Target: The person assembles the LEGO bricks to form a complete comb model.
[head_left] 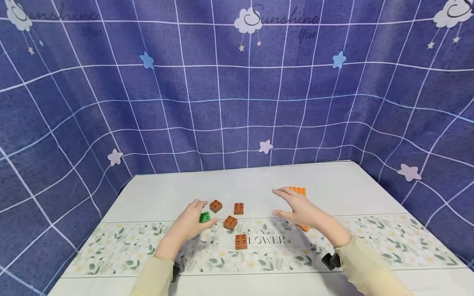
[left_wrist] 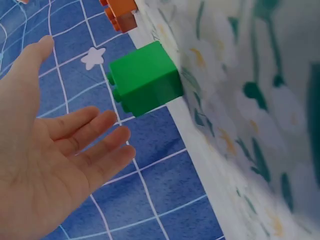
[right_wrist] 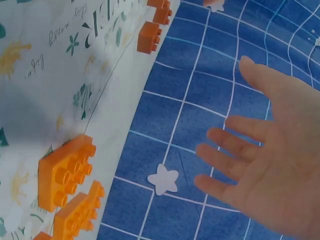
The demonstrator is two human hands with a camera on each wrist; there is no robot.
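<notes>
My left hand (head_left: 189,220) hovers beside a green toy brick (head_left: 205,217), thumb and fingers spread around it. In the left wrist view the hand (left_wrist: 75,145) shows an empty palm, apart from the green brick (left_wrist: 146,80). My right hand (head_left: 303,209) is held above orange toy bricks (head_left: 299,190) and partly covers them in the head view. Seen from the right wrist, the fingers of that hand (right_wrist: 255,155) are extended and hold nothing; orange studded bricks (right_wrist: 50,182) lie on the table below. Several brown four-stud bricks (head_left: 238,209) are scattered between the hands.
The white table (head_left: 185,185) carries a floral printed band (head_left: 222,263) with lettering across its middle. One brown brick (head_left: 241,242) sits on the band near the lettering. A blue gridded curtain (head_left: 200,115) with stars and clouds closes off the back and both sides.
</notes>
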